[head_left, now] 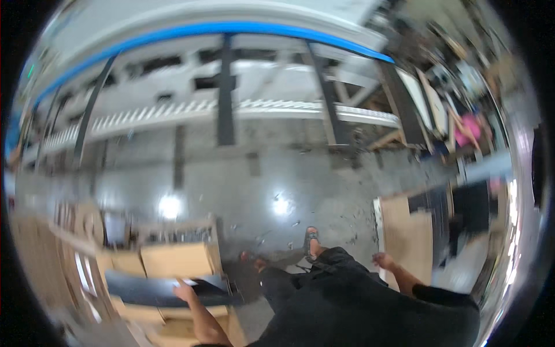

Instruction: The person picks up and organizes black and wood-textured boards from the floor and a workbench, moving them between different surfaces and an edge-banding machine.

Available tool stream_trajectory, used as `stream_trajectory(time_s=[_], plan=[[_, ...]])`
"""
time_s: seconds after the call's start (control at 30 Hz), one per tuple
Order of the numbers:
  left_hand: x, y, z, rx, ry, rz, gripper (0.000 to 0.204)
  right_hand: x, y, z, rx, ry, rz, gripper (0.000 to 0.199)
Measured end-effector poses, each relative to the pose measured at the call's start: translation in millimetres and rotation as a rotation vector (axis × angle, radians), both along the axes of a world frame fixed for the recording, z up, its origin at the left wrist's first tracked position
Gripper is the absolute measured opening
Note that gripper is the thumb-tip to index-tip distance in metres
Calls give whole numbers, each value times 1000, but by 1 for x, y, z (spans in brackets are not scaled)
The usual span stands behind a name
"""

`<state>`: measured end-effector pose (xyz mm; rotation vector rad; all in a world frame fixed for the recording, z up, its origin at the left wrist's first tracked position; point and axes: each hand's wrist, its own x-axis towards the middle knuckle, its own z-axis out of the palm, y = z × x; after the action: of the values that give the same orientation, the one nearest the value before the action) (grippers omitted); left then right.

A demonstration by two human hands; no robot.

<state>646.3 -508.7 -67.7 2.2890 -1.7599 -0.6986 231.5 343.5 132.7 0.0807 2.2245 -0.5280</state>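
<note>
My left hand [184, 291] is closed at a long black panel [141, 289], which lies above several cardboard boxes at lower left. A small white patch shows beside those fingers, too blurred to name. My right hand [383, 261] hangs in front of my body on the right with its fingers curled, and I see nothing in it. Close to it is a light wood-coloured board [407, 231], apart from the fingers as far as the blur shows.
Across the floor [248, 191] runs a long machine frame with a blue edge [231, 27], a toothed white rail [277, 106] and dark upright posts. Cardboard boxes [176, 260] stand at left. Dark boards [471, 205] lie at right. A person in pink [471, 130] is at far right.
</note>
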Motion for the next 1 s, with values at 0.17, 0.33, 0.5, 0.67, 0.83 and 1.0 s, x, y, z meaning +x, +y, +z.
stream_trajectory(time_s=[0.17, 0.33, 0.5, 0.67, 0.83, 1.0], plan=[[-198, 152, 46, -82, 274, -592, 54, -1, -6, -11, -135, 70, -274, 36], [-393, 316, 99, 149, 492, -1094, 36, -42, 40, -35, -170, 35, -474, 35], [-574, 457, 178, 319, 445, -1299, 36, -78, 117, -46, -454, 294, -739, 32], [-718, 577, 250, 328, 562, -1710, 39, -179, 172, -18, -468, 399, -830, 33], [-836, 662, 281, 412, 680, -1726, 38, -321, 197, 43, -358, 578, -743, 34], [-957, 730, 281, 397, 774, -1708, 36, -450, 209, 91, -300, 672, -645, 31]])
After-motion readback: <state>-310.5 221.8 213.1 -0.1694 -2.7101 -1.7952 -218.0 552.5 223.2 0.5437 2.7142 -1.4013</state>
